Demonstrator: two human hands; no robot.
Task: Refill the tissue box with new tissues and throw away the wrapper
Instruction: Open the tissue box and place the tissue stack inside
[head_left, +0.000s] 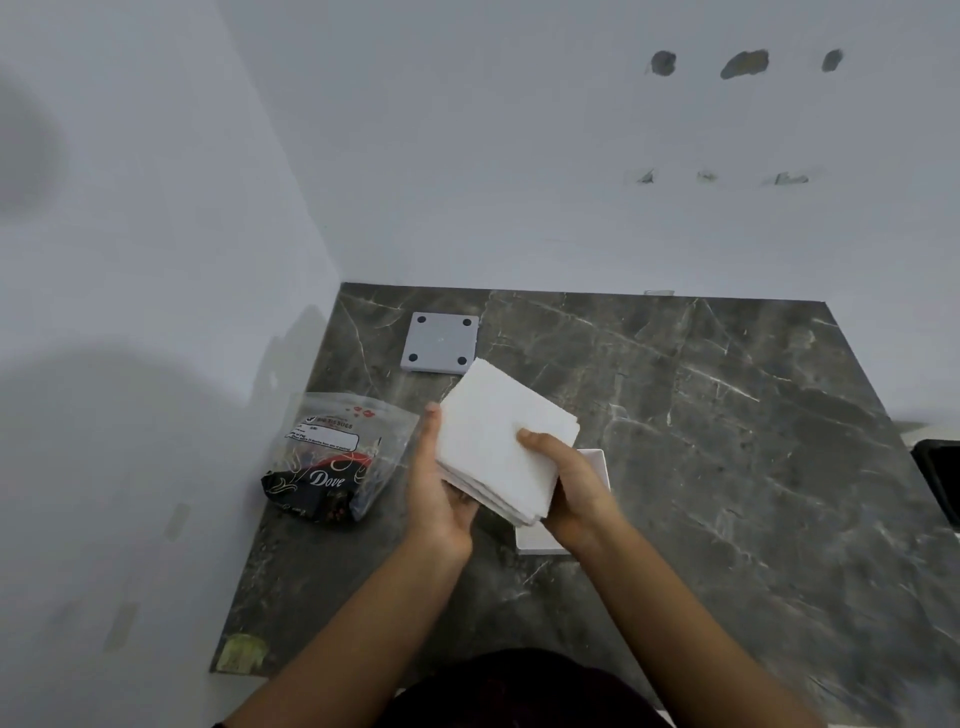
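A square stack of white tissues (493, 431) is held tilted above the counter between both hands. My left hand (441, 488) cups its left and lower edge; my right hand (566, 483) grips its right side, thumb on top. Under my right hand sits the white open tissue box (597, 462), mostly hidden by the hand and the stack. The grey square box lid (440, 341) lies upside down at the back, four dark feet showing. The empty plastic wrapper (332, 457), black and clear with "Dove" printed on it, lies crumpled to the left.
The dark marble counter (727, 441) runs into a corner of white walls at the left and back. A black object (940, 478) pokes in at the right edge. A yellowish patch (241, 652) marks the counter's front-left corner.
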